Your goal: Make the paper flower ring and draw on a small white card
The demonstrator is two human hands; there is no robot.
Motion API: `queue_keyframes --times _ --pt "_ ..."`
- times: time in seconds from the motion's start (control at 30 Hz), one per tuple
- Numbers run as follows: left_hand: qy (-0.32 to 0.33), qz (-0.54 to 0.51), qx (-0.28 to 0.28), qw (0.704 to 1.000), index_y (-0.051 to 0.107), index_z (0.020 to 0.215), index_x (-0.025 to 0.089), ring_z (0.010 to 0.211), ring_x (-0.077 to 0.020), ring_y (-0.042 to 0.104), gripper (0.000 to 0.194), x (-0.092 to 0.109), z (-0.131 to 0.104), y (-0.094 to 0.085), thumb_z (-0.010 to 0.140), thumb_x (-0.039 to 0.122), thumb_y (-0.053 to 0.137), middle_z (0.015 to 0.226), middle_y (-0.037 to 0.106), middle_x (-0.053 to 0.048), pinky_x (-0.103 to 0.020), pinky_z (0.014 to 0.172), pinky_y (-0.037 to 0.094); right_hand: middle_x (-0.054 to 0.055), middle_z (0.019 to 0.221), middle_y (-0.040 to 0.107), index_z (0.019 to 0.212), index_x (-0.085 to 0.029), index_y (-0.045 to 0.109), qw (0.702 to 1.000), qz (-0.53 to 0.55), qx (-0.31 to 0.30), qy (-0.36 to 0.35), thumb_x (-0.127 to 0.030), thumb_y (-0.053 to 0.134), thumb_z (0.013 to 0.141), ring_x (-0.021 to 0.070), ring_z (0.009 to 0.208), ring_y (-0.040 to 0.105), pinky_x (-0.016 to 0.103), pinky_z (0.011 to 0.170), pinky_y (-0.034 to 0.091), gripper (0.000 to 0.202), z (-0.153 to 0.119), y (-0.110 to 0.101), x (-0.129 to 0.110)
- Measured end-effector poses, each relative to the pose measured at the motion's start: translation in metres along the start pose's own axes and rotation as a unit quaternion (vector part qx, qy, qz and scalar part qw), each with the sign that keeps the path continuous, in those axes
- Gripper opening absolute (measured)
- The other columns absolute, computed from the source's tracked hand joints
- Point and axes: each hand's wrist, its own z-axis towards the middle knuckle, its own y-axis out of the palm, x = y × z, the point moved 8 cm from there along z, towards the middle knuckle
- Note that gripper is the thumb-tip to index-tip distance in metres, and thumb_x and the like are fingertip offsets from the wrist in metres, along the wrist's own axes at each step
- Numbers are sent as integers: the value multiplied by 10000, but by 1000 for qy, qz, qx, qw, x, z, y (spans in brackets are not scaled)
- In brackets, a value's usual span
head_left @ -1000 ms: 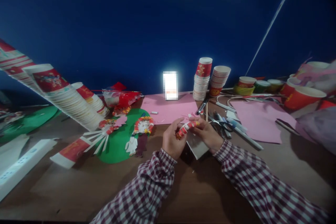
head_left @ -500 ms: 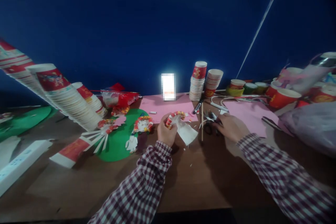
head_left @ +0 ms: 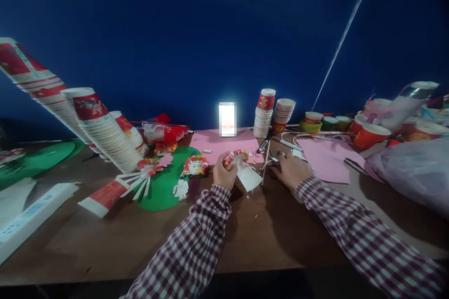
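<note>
Closed around a cut paper cup [head_left: 247, 174], my left hand [head_left: 225, 173] grips its curled red and yellow rim; the white flared part points toward me. My right hand [head_left: 290, 168] lies low over the table to the right, thumb and fingers apart, on or just above dark-handled scissors [head_left: 272, 174] that it partly hides. A thin wooden stick [head_left: 265, 168] leans between the two hands. Left of my left hand, a wreath-like paper piece [head_left: 195, 165] in red, yellow and white rests on a green sheet [head_left: 157, 198], beside a white paper cut-out [head_left: 181, 189].
Tall stacks of paper cups [head_left: 101, 131] lean at the left, and two shorter stacks [head_left: 264, 112] stand at the back. A cup cut into strips [head_left: 105, 196] lies near a white power strip [head_left: 35, 215]. Pink paper [head_left: 326, 161] and a plastic bag [head_left: 414, 173] are on the right.
My right hand has shifted left and now covers more of the scissors. The stick has tilted. My left hand still holds the cut cup, slightly turned; the whole view has shifted a little.
</note>
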Motion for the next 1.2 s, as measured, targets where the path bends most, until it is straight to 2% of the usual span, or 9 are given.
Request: queue_keyframes --times 0.1,0.23,0.4,0.53,0.67,0.8,0.97,1.07,1.2 --pt "-2 7 -5 1000 629 958 132 796 -177 633 394 -1 2 -1 591 -12 625 899 673 -66 -300 776 509 165 1085 583 1147 -151 564 999 3 -31 -15 -345 482 852 273 911 620 334 688 457 362 5 4 3" --pt "1 6 -21 1000 629 972 115 796 -174 630 386 -4 3 2 607 -7 612 896 677 -76 -296 775 505 185 1036 611 976 -98 656 996 8 -76 -50 -239 547 772 278 892 637 313 671 455 270 14 9 7" --pt "4 -4 -39 999 641 945 130 804 -170 628 362 -2 3 6 610 -1 600 884 682 -59 -288 779 496 164 943 677 849 -117 698 992 22 -102 -77 -159 543 736 259 876 643 302 706 446 196 19 1 19" --pt "-8 -5 -46 999 646 873 127 711 -147 613 275 -4 4 7 615 40 615 787 677 -33 -259 709 489 88 935 709 888 -170 700 992 42 -90 -82 -177 530 768 227 888 641 282 742 437 208 19 -12 41" --pt "-31 -2 -46 998 651 847 125 631 -119 580 211 -13 5 6 637 105 637 709 658 -10 -221 632 462 60 896 714 859 -188 688 992 51 -75 -86 -198 562 761 210 855 644 262 717 432 160 14 -11 56" --pt "-38 0 -47 998 653 795 125 602 -111 550 171 -17 5 5 627 152 661 664 638 0 -213 604 439 90 861 693 851 -170 652 994 44 -45 -94 -181 577 750 235 844 633 287 714 417 126 5 0 54" --pt "-42 -8 -44 998 660 761 132 585 -109 535 140 -14 3 4 631 182 654 639 626 4 -211 594 430 108 960 646 922 -164 585 995 48 -23 -87 -269 588 766 245 895 606 302 730 420 188 0 8 52" --pt "-55 -17 -40 998 655 724 135 533 -97 507 112 -14 3 4 634 200 644 587 595 16 -197 536 410 113 857 650 879 -166 578 997 47 -37 -58 -325 591 761 273 798 618 325 652 417 199 -2 9 57" --pt "-74 -26 -19 997 624 685 139 477 -79 463 81 -18 4 0 621 189 633 531 544 41 -177 471 372 103 812 670 904 -181 592 995 67 -61 -40 -256 553 768 274 775 633 318 625 408 160 -4 6 59"
